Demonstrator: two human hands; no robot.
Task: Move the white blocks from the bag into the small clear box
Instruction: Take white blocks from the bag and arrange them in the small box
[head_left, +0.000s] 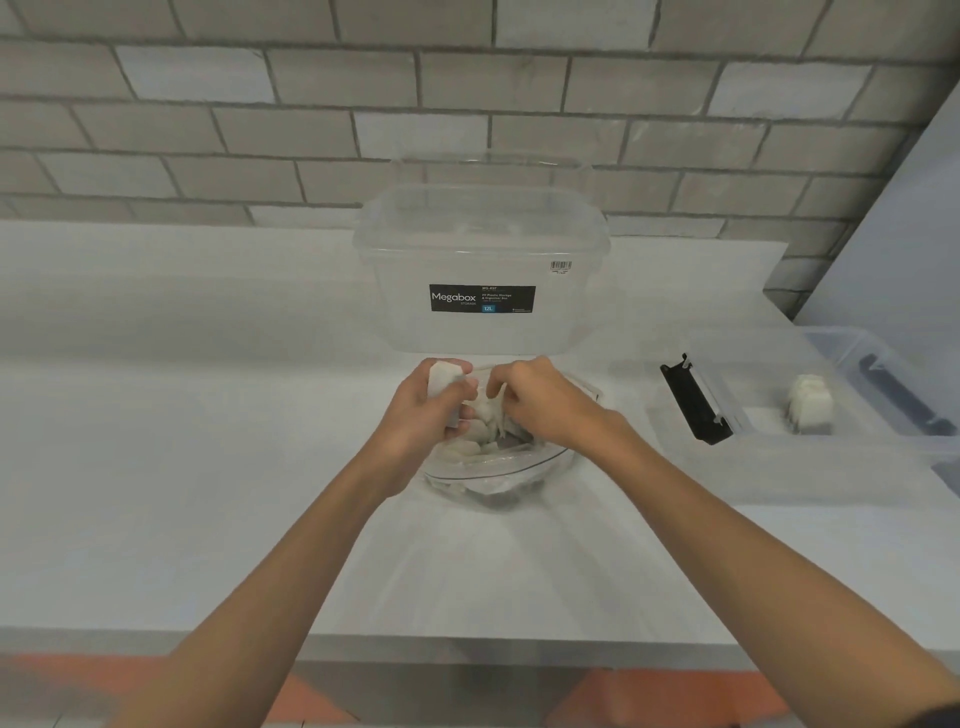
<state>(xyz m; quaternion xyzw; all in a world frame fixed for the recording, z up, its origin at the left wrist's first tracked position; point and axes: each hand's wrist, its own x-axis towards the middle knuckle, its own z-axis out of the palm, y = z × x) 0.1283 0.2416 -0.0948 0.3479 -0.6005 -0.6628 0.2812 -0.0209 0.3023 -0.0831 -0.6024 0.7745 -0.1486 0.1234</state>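
A clear plastic bag (498, 467) lies on the white counter in front of me, with several white blocks (467, 449) inside. My left hand (426, 410) holds a white block (444, 376) just above the bag's left side. My right hand (540, 402) pinches the bag's thin plastic at its mouth, fingers closed on it. At the right stands the small clear box (769, 410) with black latches; a small stack of white blocks (808, 402) sits inside it.
A large clear Megabox tub (483, 270) with a lid stands directly behind the bag, against a grey brick wall. The counter's front edge (467, 642) runs below my forearms. A grey panel (893, 234) rises at the far right.
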